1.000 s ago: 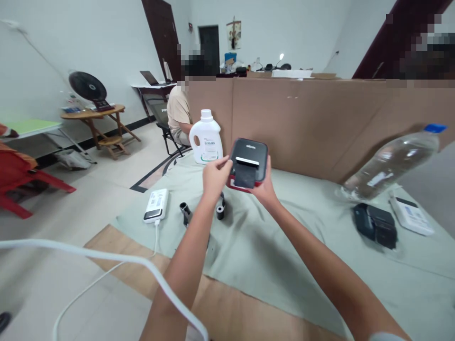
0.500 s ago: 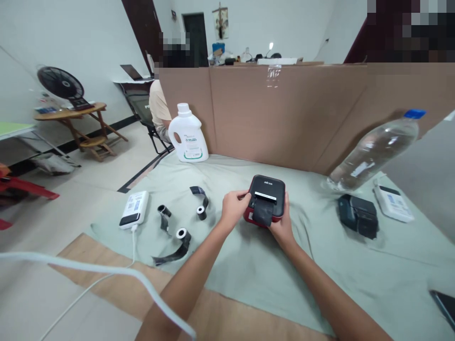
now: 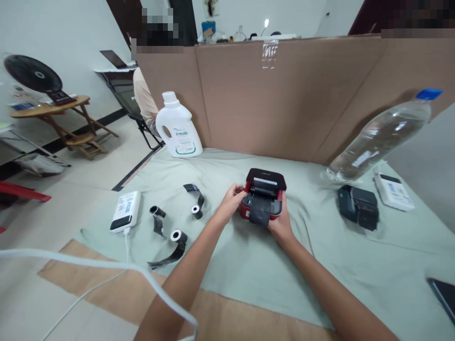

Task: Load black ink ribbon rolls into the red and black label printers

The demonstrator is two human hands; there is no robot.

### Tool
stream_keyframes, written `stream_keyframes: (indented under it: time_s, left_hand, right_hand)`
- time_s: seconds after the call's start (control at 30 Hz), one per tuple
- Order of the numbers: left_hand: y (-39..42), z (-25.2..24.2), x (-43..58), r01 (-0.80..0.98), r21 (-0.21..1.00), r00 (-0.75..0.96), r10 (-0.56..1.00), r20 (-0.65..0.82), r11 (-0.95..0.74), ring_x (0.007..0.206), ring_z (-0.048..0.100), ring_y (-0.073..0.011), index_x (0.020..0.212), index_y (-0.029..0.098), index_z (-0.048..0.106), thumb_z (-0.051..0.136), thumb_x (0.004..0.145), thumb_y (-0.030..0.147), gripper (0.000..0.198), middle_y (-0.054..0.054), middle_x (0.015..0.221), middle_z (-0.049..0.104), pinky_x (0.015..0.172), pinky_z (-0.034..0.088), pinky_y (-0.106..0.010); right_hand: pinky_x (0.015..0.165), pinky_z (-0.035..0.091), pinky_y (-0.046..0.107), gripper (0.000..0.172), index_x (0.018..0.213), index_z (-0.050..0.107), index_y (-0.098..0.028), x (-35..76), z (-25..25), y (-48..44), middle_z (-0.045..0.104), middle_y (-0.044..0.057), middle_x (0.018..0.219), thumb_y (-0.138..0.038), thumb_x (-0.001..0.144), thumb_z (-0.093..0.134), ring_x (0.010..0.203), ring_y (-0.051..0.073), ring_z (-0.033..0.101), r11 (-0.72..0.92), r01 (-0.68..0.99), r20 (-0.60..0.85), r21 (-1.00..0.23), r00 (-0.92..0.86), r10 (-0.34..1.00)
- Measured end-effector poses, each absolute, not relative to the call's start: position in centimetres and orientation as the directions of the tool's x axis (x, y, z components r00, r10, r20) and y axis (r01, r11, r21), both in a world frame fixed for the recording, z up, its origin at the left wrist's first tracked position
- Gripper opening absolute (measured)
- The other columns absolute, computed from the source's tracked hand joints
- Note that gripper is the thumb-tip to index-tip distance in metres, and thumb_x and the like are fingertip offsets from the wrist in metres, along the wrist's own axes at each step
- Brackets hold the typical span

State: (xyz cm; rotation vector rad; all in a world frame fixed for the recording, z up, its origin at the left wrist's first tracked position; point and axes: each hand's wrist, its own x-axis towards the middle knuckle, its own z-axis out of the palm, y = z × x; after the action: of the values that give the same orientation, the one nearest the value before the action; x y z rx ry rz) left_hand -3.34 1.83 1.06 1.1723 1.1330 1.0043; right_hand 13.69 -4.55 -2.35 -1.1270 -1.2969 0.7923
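Observation:
A small red and black label printer [image 3: 275,208] is held over the green cloth with its top lid [image 3: 265,174] raised. A dark roller shows inside, and a black strip [image 3: 260,211] hangs out over the front edge. My left hand [image 3: 230,202] has its fingers bent against the printer's left side. From the right and below, my right hand [image 3: 281,223] grips the body, its fingers partly hidden behind it. Left of my arms lie a small upright roll [image 3: 196,211], a larger roll with a trailing black strip [image 3: 178,236], and a black tube with a curled strip [image 3: 157,211].
A white power bank [image 3: 126,208] with a cable [image 3: 106,265] lies at left. White jug [image 3: 180,128] and cardboard panel [image 3: 256,99] stand behind. At right are a leaning clear bottle [image 3: 380,137], black device [image 3: 357,206], second power bank [image 3: 394,191] and phone [image 3: 442,296]. A seated person's sleeve [image 3: 142,94] shows.
The printer's lid has gone from closed to raised, showing its inside. My left fingers have shifted slightly off the top toward the printer's side. The camera view has tilted down and turned slightly right.

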Motion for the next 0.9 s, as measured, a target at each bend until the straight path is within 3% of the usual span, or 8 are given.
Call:
stream_keyframes:
  time_s: [0.1, 0.27, 0.47, 0.57, 0.67, 0.77, 0.83, 0.9]
  left_hand:
    - [1.3, -0.1, -2.7, -0.075, 0.997, 0.09, 0.996, 0.017, -0.01, 0.077, 0.056, -0.0132, 0.088, 0.022, 0.05, 0.057, 0.079, 0.029, 0.014, 0.001, 0.082, 0.057, 0.075, 0.047, -0.024]
    - [0.1, -1.9, -2.1, -0.125, 0.972, 0.031, 0.979, 0.203, -0.198, 0.079, 0.054, -0.0145, 0.09, 0.021, 0.054, 0.051, 0.09, 0.038, 0.017, 0.0, 0.083, 0.056, 0.077, 0.047, -0.025]
    - [-0.4, -2.7, -2.4, -0.254, 0.926, 0.03, 0.954, 0.297, -0.281, 0.078, 0.051, -0.0143, 0.09, 0.019, 0.06, 0.055, 0.095, 0.042, 0.024, 0.0, 0.082, 0.054, 0.076, 0.043, -0.025]
    - [-0.1, -2.9, -2.3, -0.35, 0.901, 0.007, 0.961, 0.276, -0.256, 0.08, 0.052, -0.0149, 0.098, 0.019, 0.061, 0.054, 0.096, 0.043, 0.025, -0.001, 0.087, 0.057, 0.075, 0.043, -0.025]
    - [0.2, -3.2, -2.1, -0.429, 0.881, -0.018, 0.977, 0.214, -0.201, 0.074, 0.05, -0.014, 0.101, 0.02, 0.061, 0.054, 0.096, 0.046, 0.028, -0.001, 0.084, 0.056, 0.07, 0.042, -0.025]
    - [0.4, -3.5, -2.1, -0.44, 0.877, -0.021, 0.978, 0.208, -0.196, 0.072, 0.049, -0.0132, 0.101, 0.019, 0.062, 0.054, 0.095, 0.046, 0.028, 0.0, 0.083, 0.055, 0.07, 0.041, -0.025]
    - [0.5, -3.8, -2.1, -0.433, 0.879, -0.016, 0.976, 0.217, -0.202, 0.073, 0.049, -0.0131, 0.101, 0.019, 0.062, 0.054, 0.096, 0.045, 0.028, 0.0, 0.082, 0.055, 0.07, 0.041, -0.024]
    - [0.6, -4.0, -2.1, -0.418, 0.885, -0.017, 0.976, 0.219, -0.206, 0.073, 0.049, -0.0132, 0.1, 0.019, 0.063, 0.054, 0.096, 0.046, 0.029, 0.0, 0.081, 0.055, 0.07, 0.042, -0.024]
  right_hand:
    - [0.108, 0.049, 0.052, 0.126, 0.162, 0.015, -0.026, 13.6, -1.8, -4.5, 0.054, 0.015, 0.148, -0.054, 0.063, 0.088, 0.125, 0.034, 0.061, 0.309, 0.164, 0.334, -0.937, 0.153, 0.93]
    - [0.112, 0.045, 0.051, 0.127, 0.164, 0.009, -0.021, 14.1, -2.4, -4.9, 0.042, 0.018, 0.158, -0.062, 0.068, 0.082, 0.137, 0.035, 0.052, 0.317, 0.271, 0.359, -0.909, 0.124, 0.925]
    - [0.113, 0.042, 0.051, 0.086, 0.159, 0.033, -0.023, 17.2, -0.8, -4.6, 0.036, 0.015, 0.163, -0.073, 0.091, 0.048, 0.145, 0.035, 0.041, 0.461, 0.416, 0.516, -0.784, 0.023, 0.856]
    - [0.098, 0.051, 0.043, 0.052, 0.132, 0.064, -0.023, 18.3, 3.5, -2.4, 0.06, 0.013, 0.142, -0.056, 0.1, 0.04, 0.127, 0.03, 0.057, 0.445, 0.595, 0.552, -0.669, -0.002, 0.834]
    - [0.081, 0.05, 0.036, 0.033, 0.095, 0.076, -0.02, 17.5, 8.4, 0.3, 0.075, 0.012, 0.102, -0.035, 0.097, 0.046, 0.092, 0.025, 0.068, 0.257, 0.861, 0.4, -0.439, -0.069, 0.914]
    - [0.07, 0.045, 0.031, 0.028, 0.082, 0.077, -0.02, 15.9, 11.4, 1.7, 0.075, 0.011, 0.086, -0.024, 0.09, 0.051, 0.079, 0.024, 0.068, 0.077, 0.985, 0.151, -0.155, -0.053, 0.987]
    - [0.064, 0.043, 0.028, 0.027, 0.081, 0.078, -0.021, 14.9, 11.8, 1.8, 0.074, 0.009, 0.079, -0.021, 0.089, 0.051, 0.072, 0.022, 0.068, 0.046, 0.993, -0.051, -0.108, -0.051, 0.997]
    - [0.065, 0.044, 0.027, 0.03, 0.089, 0.08, -0.021, 14.0, 11.4, 2.0, 0.075, 0.007, 0.079, -0.017, 0.088, 0.05, 0.071, 0.019, 0.069, 0.096, 0.984, -0.192, -0.148, -0.124, 0.974]
